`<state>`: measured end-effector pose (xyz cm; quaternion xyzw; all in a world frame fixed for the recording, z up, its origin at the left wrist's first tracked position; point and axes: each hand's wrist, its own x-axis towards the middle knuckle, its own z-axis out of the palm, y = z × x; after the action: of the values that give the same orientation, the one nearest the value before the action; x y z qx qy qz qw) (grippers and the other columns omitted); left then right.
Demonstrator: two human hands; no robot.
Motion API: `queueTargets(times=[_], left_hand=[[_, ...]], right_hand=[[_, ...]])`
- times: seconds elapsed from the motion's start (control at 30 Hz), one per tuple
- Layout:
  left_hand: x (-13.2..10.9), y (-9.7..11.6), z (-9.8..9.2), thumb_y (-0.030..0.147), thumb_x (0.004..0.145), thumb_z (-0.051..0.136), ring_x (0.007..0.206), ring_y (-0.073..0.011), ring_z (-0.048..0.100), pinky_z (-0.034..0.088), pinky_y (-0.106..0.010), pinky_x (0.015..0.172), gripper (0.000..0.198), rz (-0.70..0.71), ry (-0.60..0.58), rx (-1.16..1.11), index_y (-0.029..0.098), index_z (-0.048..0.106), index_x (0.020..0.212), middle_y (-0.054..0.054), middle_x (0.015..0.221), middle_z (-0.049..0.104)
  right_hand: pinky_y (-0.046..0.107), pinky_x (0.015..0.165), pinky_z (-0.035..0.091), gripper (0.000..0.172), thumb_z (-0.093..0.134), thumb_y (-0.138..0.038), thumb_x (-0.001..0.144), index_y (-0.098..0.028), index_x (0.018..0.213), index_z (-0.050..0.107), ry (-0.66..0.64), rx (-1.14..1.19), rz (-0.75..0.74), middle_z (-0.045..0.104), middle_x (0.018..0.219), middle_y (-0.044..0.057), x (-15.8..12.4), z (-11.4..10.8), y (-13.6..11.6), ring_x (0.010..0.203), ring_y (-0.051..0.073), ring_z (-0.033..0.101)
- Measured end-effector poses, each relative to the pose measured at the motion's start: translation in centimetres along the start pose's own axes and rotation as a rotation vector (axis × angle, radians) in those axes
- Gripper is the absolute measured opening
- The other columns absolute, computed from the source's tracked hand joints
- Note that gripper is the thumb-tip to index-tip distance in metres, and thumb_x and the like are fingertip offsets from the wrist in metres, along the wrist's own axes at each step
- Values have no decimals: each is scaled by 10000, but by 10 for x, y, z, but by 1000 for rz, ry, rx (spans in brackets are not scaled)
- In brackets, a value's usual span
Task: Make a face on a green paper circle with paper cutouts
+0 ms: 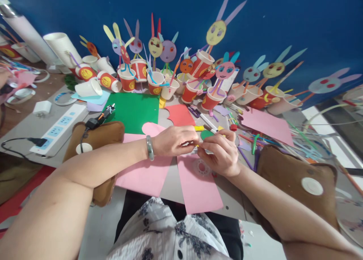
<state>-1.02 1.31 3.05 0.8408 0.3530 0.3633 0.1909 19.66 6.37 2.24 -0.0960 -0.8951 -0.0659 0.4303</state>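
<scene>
My left hand (pixel 174 140) and my right hand (pixel 220 154) meet above the grey table, fingers pinched together on a small piece too hidden to name, with a bit of yellow showing between them. A green paper disc (pixel 206 134) lies just behind my right fingers. Under the hands lie two pink paper sheets (pixel 198 186), one bearing a small round cut-out with a red centre (pixel 201 167). A grey bangle (pixel 149 147) sits on my left wrist. A green sheet (pixel 133 112) and a red sheet (pixel 179 115) lie beyond.
Many paper-cup rabbit figures (pixel 198 69) stand in a row along the blue wall. A white power strip (pixel 58 129) and a hot glue gun (pixel 106 112) lie at the left. Brown cushions (pixel 297 184) flank my arms. Pens, straws and scraps (pixel 252 141) clutter the right.
</scene>
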Motion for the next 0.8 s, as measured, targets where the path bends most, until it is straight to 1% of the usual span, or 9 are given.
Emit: queueTargets(times=[0.1,0.2,0.37,0.5,0.6,0.7,0.8], left_hand=[[0,0,-1,276,936,502,716,-132,531,408,-247,650,152,-5,-6,15,181,573,841,-38,845,591],[-1,-1,-2,292,951,485,725,-134,539,411,-247,649,183,25,5,49,180,567,831,-39,836,590],[-2,-3,0,308,975,433,755,-137,568,428,-237,657,236,74,-6,205,186,541,805,-44,839,603],[-4,-7,4,291,976,436,729,-128,578,428,-224,612,226,161,90,302,186,517,793,-37,815,610],[-4,-8,5,286,992,429,760,-124,606,441,-218,609,193,203,132,322,183,543,875,-42,864,638],[-4,-7,4,287,1019,396,790,-118,625,457,-216,622,213,250,109,340,184,560,930,-49,917,660],[-4,-5,2,292,1034,354,779,-114,626,465,-218,629,269,262,85,376,181,554,892,-53,910,660]], right_hand=[[368,750,446,235,682,-96,790,-253,917,561,5,-22,-24,672,759,-24,0,-1,0,598,129,576],[371,761,434,211,678,-120,807,-264,909,562,-15,-49,-45,677,766,-34,-2,-3,1,602,127,583],[365,760,409,197,690,-164,814,-269,925,566,-30,-83,-68,688,761,-50,-5,-6,2,581,118,587],[364,762,410,199,692,-149,812,-251,928,568,-17,-127,-122,689,749,-47,-4,-8,2,570,119,589],[361,764,405,189,687,-146,820,-259,916,569,-10,-147,-149,690,750,-57,-3,-8,2,572,114,600],[357,752,402,160,681,-156,830,-256,893,572,8,-161,-181,683,748,-56,-3,-7,2,575,111,600],[358,745,403,144,688,-158,826,-244,874,582,19,-162,-215,674,749,-43,-4,-7,3,586,114,595]])
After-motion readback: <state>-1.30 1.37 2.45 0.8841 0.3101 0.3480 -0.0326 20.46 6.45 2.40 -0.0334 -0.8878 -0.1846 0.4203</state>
